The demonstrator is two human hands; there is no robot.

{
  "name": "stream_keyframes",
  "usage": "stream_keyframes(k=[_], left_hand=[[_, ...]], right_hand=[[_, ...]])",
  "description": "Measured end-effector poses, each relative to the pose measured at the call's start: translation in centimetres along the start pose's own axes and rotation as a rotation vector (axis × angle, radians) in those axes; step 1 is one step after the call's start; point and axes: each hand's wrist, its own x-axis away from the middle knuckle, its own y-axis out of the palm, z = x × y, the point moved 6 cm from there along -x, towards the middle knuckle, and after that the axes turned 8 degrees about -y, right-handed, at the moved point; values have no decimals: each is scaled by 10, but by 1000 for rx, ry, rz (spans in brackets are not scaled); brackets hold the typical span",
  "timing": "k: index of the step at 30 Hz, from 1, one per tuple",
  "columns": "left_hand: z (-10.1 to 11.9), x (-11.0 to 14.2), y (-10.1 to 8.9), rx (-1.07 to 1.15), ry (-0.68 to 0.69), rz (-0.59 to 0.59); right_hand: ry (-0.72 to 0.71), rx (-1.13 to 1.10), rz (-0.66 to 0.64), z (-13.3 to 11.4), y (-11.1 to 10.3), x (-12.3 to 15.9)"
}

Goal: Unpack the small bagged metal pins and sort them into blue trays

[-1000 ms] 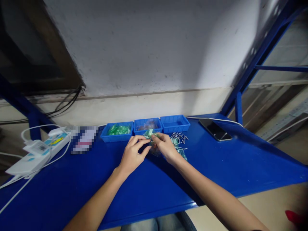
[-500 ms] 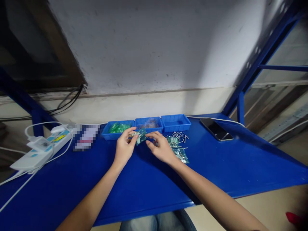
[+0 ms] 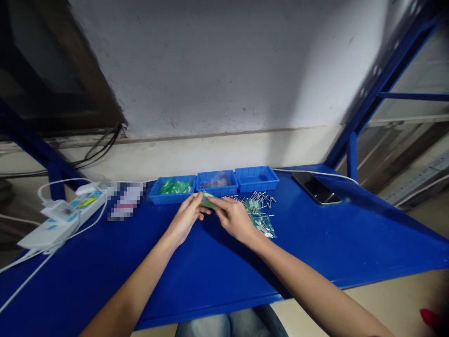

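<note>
A small clear plastic bag (image 3: 208, 200) with a greenish look is pinched between my two hands, just in front of the blue bins. My left hand (image 3: 184, 219) has its fingers closed on the bag's left side. From the right, my right hand (image 3: 235, 219) grips the bag's edge with thumb and fingers. What is inside the bag is mostly hidden by my fingers. Beside my right hand lie several loose metal pins (image 3: 261, 198), like rivets. Another filled clear bag (image 3: 264, 226) rests on the table nearer to me.
Three blue bins stand in a row: the left bin (image 3: 157, 200) holds green pieces, the middle bin (image 3: 218, 191) clear plastic, and the right bin (image 3: 257, 186) shows its bare floor. A phone (image 3: 316, 188) lies right; a power strip (image 3: 38, 238) with white cables lies left.
My right hand has closed onto the bag, where its fingers were apart beside it before. The bag has turned flatter, and my left hand has rotated with it.
</note>
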Motion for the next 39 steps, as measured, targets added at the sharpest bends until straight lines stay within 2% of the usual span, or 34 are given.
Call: stream_keyframes(k=[2,5,7,10,13,16,18,20,24,27,31,34,37,39], left_hand=[[3,-1,-7,-32,60,64],[15,-1,-24,-294,212,237],[26,-1,-40,-494,278,408],[46,-8,-63,-791,253,621],[64,-26,-69,-1080,189,619],[74,-47,-62,-1331,148,574],[74,-61,-56,-1431,103,525],[72,-70,-50,-1458,82,484],[66,-73,-39,-1453,101,440],[58,-70,-36,-1439,90,421],[49,-75,-47,-1391,12,422],[46,-81,-58,-1341,-51,442],[46,-74,-59,-1298,3,443],[46,-58,-52,-1258,122,494]], right_hand=[[-58,34,-50,-5,6,1],[-107,-4,-36,-10,4,1],[-101,-3,-1,-11,-5,-2],[-15,150,-29,-2,-24,-7],[194,430,-225,23,-41,-7],[409,601,-442,52,-53,2],[467,621,-522,64,-56,8],[473,607,-548,71,-56,11],[424,577,-496,77,-53,12],[377,549,-401,80,-55,9],[416,282,-198,86,-65,3],[461,83,-104,87,-69,2],[450,-33,15,85,-69,0],[448,-143,111,84,-63,-1]])
